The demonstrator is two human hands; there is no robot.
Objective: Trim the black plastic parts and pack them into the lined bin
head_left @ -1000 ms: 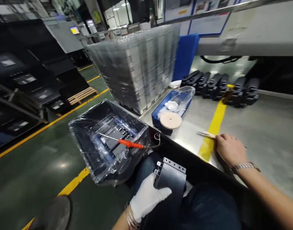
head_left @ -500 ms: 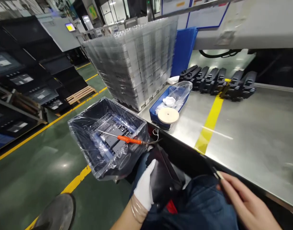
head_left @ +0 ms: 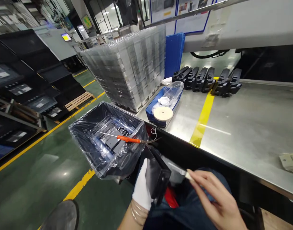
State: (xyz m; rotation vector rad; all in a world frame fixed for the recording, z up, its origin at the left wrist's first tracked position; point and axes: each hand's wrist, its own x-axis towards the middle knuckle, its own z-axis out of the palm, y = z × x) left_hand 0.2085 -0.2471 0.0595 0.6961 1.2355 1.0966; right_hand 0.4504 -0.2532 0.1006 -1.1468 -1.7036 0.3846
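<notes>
**A:** What leads the frame?

**B:** On a factory line, a seated worker's gloved left grip clamps a black metal bracket above a denim-clad lap, white fingers wrapped around its left side.

**A:** And the other hand?

**B:** The bare right grip pinches a slim metal blade tool by its pale end, thumb and fingers pressed together on it.

**A:** How do the 2 lie against each other?

**B:** The bracket stands tilted, its long axis running roughly up and down in view, directly left of the right grip. The blade's long axis points left and slightly up, its tip just beside the bracket's upper right edge. Whether they touch cannot be told. The left grip is the nearer hand, in contact with the bracket; the right reaches toward it only through the blade.

**A:** What surrounds them?

**B:** Just ahead, a black crate lined with clear plastic holds dark parts, an orange-handled tool lying across them. On the stainless tabletop sits a blue tray with a pale wooden disc and a plastic bag. Farther back, a row of black parts crosses a yellow stripe, beside a tall stack of clear trays.
</notes>
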